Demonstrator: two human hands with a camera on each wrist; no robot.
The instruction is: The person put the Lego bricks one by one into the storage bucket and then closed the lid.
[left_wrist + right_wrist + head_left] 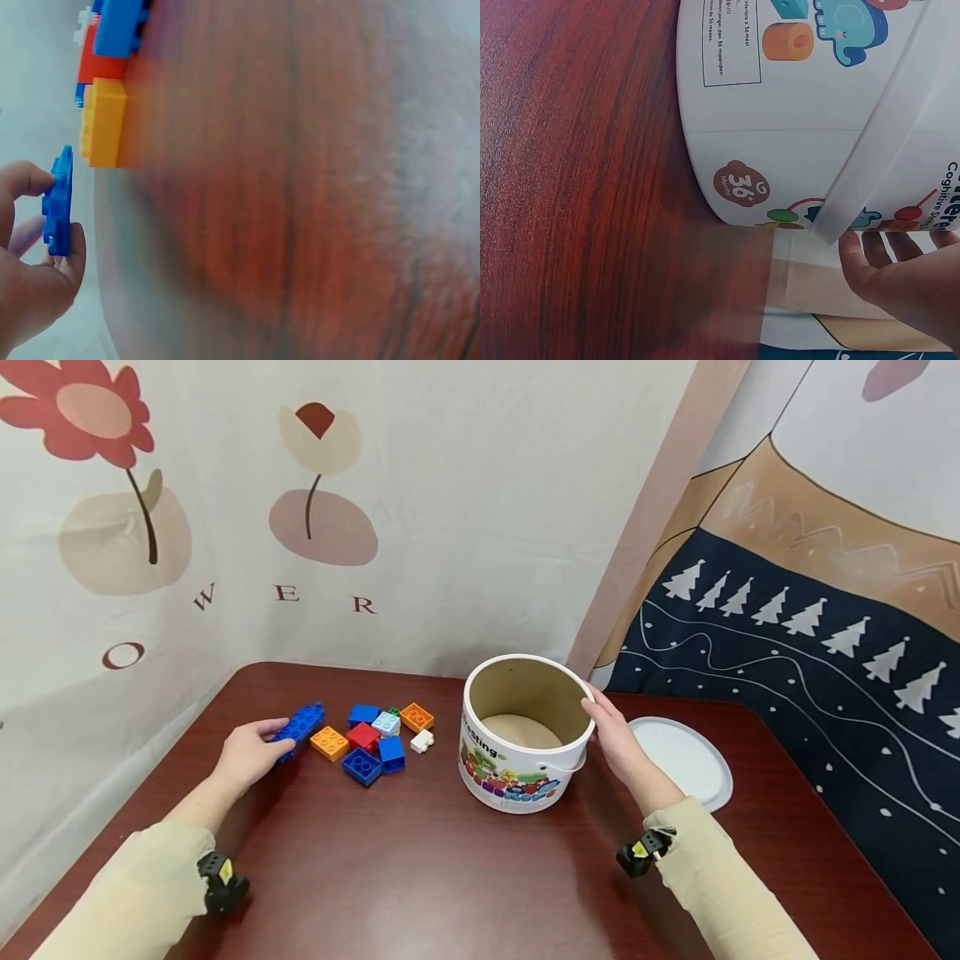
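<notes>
My left hand (247,756) pinches the long blue brick (303,722), left of the bucket (487,772), which my right hand (621,739) touches, grip unclear. Pickup seems in hand; next calls for a steady lift.

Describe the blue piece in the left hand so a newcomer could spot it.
On the brown table, loose bricks lie left of the white bucket. Left of those bricks, the left hand grips the blue piece, longer and flatter than its chunky neighbours.
</notes>
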